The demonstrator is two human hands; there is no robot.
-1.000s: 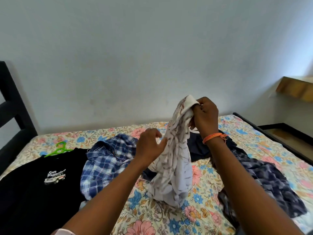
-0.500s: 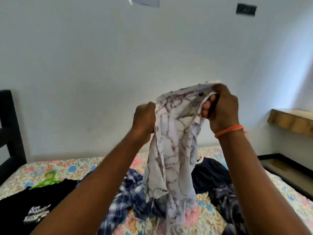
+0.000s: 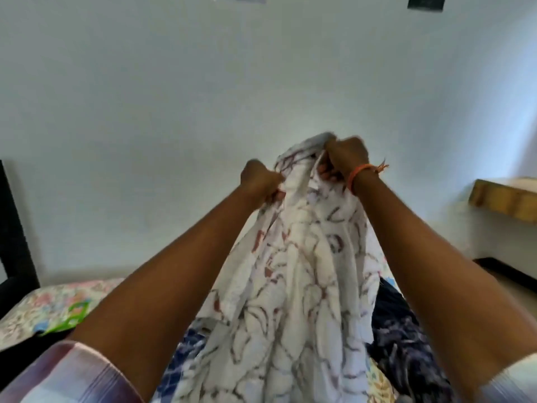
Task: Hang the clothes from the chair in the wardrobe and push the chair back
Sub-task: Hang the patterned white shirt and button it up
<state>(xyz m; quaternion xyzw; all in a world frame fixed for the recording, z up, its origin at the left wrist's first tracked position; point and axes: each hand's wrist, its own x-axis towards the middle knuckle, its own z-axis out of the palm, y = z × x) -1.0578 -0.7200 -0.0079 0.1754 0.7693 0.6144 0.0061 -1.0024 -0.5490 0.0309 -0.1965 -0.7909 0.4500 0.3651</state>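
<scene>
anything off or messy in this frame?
Mildly. The white patterned garment is bunched, not spread, gripped at its top by the left hand and right hand. Dark clothes lie crumpled on the floral bedsheet, and a green hanger lies there unused. No visible damage.

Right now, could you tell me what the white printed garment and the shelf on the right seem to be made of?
White printed garment: thin woven cloth, probably cotton, matte; it drapes in soft folds from both hands. Shelf: apparently wood, unpainted, with yellow-brown grain-like streaks, though blurred.
</scene>
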